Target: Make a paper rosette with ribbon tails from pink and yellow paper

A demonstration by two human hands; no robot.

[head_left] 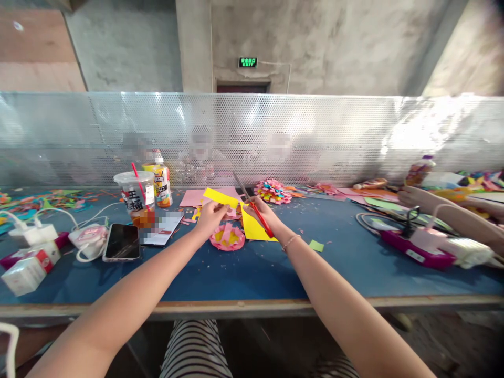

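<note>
The left hand (210, 212) pinched a thin, floppy yellow paper sheet (252, 227) by its upper strip, just above the blue table (252, 268). The right hand (263, 210) gripped red-handled scissors (258, 210), blades biting beside those fingers; it looked light and easily torn.

One pair of red-handled scissors (258, 210), one yellow paper sheet (252, 227), one pink-and-yellow paper flower (227, 237), one black smartphone (122, 242), one clear plastic cup (136, 197) at ten o'clock, two drink bottles (162, 185) (418, 170).
</note>
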